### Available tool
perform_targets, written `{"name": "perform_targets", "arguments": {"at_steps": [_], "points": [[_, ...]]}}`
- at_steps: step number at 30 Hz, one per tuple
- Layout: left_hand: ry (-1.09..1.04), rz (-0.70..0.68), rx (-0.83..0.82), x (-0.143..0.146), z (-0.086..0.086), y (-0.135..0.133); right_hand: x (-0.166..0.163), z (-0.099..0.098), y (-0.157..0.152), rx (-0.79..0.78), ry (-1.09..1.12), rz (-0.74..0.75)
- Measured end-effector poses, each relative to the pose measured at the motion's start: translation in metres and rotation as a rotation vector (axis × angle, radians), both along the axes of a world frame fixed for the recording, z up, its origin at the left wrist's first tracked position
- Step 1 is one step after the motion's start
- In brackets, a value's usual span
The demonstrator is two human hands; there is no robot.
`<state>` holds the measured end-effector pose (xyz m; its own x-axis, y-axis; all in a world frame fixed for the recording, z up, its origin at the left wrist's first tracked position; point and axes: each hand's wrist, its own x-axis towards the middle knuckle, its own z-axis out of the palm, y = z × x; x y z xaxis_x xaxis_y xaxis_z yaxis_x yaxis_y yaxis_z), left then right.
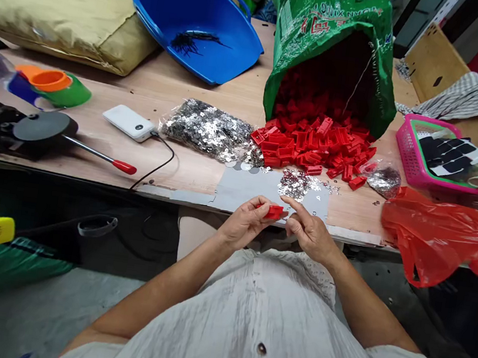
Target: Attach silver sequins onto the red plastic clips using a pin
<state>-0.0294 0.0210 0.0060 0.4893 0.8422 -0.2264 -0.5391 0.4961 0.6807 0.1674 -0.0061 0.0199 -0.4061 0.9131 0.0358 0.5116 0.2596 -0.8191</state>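
Note:
My left hand (247, 223) is closed on a small red plastic piece (274, 211) at the table's front edge. My right hand (308, 230) touches the same piece from the right, its fingers pinched together at it; whether it holds anything small is hidden. Just beyond lies a little heap of silver metal bits (295, 184) on a grey sheet (242, 188). Further back, several red plastic pieces (315, 145) spill from a green sack (331, 32) lying on its side.
A clear bag of silver bits (206, 128) lies left of the red pile, with a white power bank (129, 122) and its cable. A blue basin (194, 21), a pink basket (438, 156), a red plastic bag (439, 237) and a black hand tool (27, 131) stand around.

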Motion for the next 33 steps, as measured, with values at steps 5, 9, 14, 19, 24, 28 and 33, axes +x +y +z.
{"name": "perform_targets", "arguments": {"at_steps": [5, 9, 14, 19, 24, 28, 33], "points": [[-0.176, 0.024, -0.154, 0.001, 0.004, -0.010, -0.011, 0.010, 0.000, 0.087, -0.050, -0.005], [-0.207, 0.055, -0.187, 0.003, 0.005, -0.014, -0.015, 0.011, 0.001, 0.191, -0.046, -0.019], [-0.200, 0.096, -0.166, 0.008, 0.006, -0.018, -0.019, 0.002, 0.000, 0.247, -0.060, -0.106], [-0.152, 0.089, -0.172, 0.013, 0.003, -0.020, -0.019, -0.009, 0.001, 0.144, 0.099, -0.160], [-0.143, 0.084, -0.263, 0.008, -0.006, -0.022, -0.015, -0.012, 0.000, 0.035, 0.164, -0.165], [-0.126, 0.102, -0.350, 0.005, -0.010, -0.026, -0.014, -0.014, -0.005, 0.032, 0.187, -0.202], [0.001, 0.014, -0.367, -0.001, -0.023, -0.035, -0.012, -0.018, -0.007, 0.024, 0.172, -0.183]]}}
